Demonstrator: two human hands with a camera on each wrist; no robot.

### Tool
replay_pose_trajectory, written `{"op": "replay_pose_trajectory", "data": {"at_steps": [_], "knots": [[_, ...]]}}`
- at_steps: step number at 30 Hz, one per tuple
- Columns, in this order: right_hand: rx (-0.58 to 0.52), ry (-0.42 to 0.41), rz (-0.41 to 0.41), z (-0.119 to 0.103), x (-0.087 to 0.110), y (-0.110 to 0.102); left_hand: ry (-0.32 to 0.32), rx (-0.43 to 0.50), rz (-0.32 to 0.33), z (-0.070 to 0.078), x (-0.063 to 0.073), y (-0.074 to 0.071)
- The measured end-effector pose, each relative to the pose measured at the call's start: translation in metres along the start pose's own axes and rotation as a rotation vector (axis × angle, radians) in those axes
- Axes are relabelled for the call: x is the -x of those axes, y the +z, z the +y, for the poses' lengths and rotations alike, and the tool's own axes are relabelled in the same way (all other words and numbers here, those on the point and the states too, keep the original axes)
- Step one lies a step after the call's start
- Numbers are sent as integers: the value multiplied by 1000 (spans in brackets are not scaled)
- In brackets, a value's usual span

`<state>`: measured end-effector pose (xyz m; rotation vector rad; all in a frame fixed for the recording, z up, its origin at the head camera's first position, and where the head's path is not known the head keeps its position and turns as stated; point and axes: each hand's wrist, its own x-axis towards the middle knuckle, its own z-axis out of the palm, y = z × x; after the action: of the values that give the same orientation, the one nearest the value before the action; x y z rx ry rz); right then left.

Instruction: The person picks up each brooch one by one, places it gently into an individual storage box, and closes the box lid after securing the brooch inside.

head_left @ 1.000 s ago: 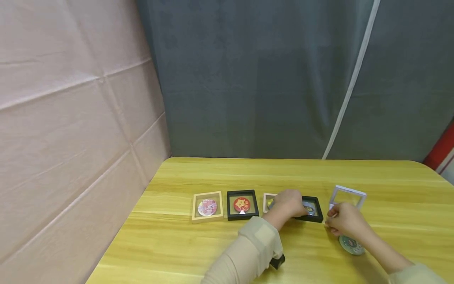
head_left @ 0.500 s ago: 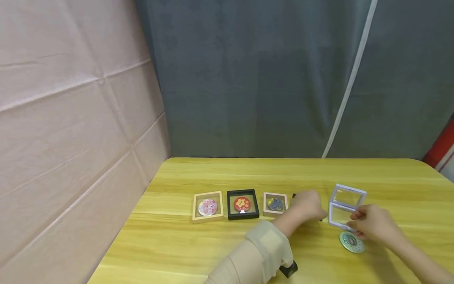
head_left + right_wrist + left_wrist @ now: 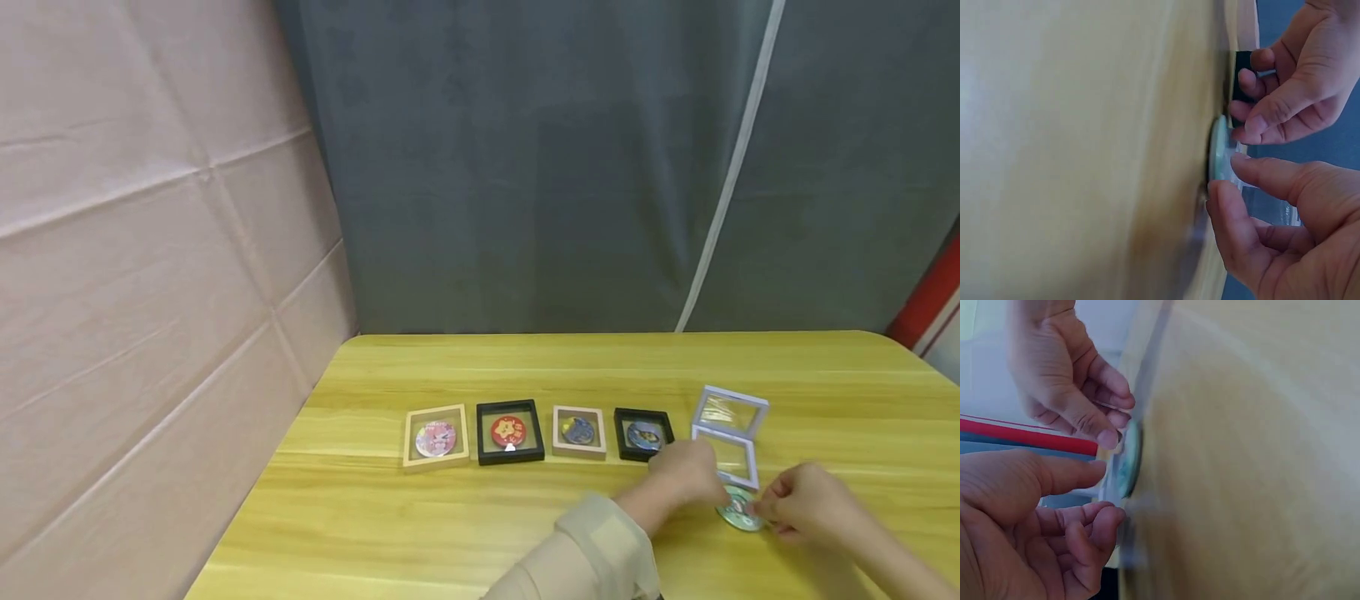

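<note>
A round green button badge (image 3: 740,509) lies on the table just below an opened white display frame (image 3: 729,454) with clear film panels. My left hand (image 3: 686,475) is at the badge's left side; in the left wrist view its thumb (image 3: 1094,474) and bent fingers are spread apart close to the rim. From the right, my right hand (image 3: 810,504) pinches the badge's edge, thumb over the face and forefinger at the rim. In the right wrist view the badge (image 3: 1217,150) appears edge-on between both hands. My left hand partly covers the badge and the frame's lower corner.
To the left stand a black frame (image 3: 643,435) with a blue badge, a pink frame (image 3: 579,452), another black frame (image 3: 512,457) with a red star badge, and a cream frame (image 3: 437,464). Dark curtain (image 3: 510,167) hangs behind the wooden table (image 3: 375,533).
My left hand has left the black frame and moved right and nearer to the badge. My right hand has come down from the white frame to the badge's right edge.
</note>
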<state>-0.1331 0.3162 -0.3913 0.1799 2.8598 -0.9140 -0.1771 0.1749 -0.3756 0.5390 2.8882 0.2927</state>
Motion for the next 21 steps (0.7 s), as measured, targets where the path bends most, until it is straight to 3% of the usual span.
{"op": "replay_pose_trajectory", "data": {"at_steps": [7,21], "knots": [[-107,45,-18,2,-3,10,-19,-30,-6,3,0,11],[-177,66,-33,2,-5,15,-36,84,6,-1,2,12]]}}
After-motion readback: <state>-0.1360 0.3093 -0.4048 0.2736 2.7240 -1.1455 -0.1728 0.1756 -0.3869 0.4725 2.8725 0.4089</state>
